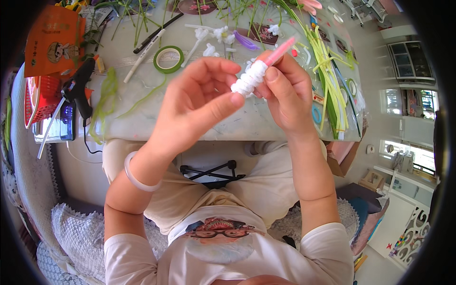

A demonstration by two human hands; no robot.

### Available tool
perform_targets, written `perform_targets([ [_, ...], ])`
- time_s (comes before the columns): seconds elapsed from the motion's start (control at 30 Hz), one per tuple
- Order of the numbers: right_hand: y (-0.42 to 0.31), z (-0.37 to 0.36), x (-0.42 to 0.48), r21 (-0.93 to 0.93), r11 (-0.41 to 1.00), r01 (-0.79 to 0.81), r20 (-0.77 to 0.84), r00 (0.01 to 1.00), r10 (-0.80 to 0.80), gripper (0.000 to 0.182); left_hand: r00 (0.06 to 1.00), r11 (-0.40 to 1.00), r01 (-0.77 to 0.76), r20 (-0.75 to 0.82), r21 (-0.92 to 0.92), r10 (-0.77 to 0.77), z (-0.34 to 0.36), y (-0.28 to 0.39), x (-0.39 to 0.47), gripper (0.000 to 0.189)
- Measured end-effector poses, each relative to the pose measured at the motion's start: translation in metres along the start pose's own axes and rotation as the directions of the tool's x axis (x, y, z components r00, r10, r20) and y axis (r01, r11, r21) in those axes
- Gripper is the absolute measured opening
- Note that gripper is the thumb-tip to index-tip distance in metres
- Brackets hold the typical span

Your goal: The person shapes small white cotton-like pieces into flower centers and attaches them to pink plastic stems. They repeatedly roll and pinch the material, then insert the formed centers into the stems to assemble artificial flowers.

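Note:
My right hand (285,85) grips a pink pen-like stick (281,50) that points up and to the right. A white fuzzy pipe cleaner (249,76) is wound in coils around the stick's lower part. The thumb of my left hand (203,96) is at the lower end of the coils, its fingers curled and partly blurred. Whether the left fingers pinch the coil is not clear. Beyond the hands, white fuzzy flowers (222,35) and a purple fuzzy loop (245,41) lie on the table (171,124).
At left are a black hot glue gun (80,89), a red basket (48,101) and an orange bag (53,39). Green tape (180,58) and a white marker (144,57) lie left of centre. Green and yellow stems (326,78) and blue-handled scissors (316,114) are at right.

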State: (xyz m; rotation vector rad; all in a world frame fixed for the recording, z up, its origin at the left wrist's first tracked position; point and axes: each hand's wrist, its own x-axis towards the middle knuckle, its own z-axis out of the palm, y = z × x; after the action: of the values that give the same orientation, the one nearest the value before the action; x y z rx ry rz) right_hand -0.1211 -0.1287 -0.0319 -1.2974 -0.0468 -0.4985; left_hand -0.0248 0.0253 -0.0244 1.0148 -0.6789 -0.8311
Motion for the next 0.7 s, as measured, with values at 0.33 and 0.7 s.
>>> perform_targets([
  [0.33, 0.0, 0.009, 0.0, -0.007, 1.0, -0.01, -0.032, 0.999, 0.01, 0.016, 0.969, 0.955, -0.169, -0.136, 0.244, 0.207, 0.003, -0.003, -0.003, 0.026],
  [0.7, 0.002, 0.015, -0.004, 0.134, 0.985, -0.104, -0.022, 0.994, 0.108, 0.018, 0.81, 0.603, -0.416, -0.024, 0.68, 0.586, 0.001, -0.005, 0.001, 0.031],
])
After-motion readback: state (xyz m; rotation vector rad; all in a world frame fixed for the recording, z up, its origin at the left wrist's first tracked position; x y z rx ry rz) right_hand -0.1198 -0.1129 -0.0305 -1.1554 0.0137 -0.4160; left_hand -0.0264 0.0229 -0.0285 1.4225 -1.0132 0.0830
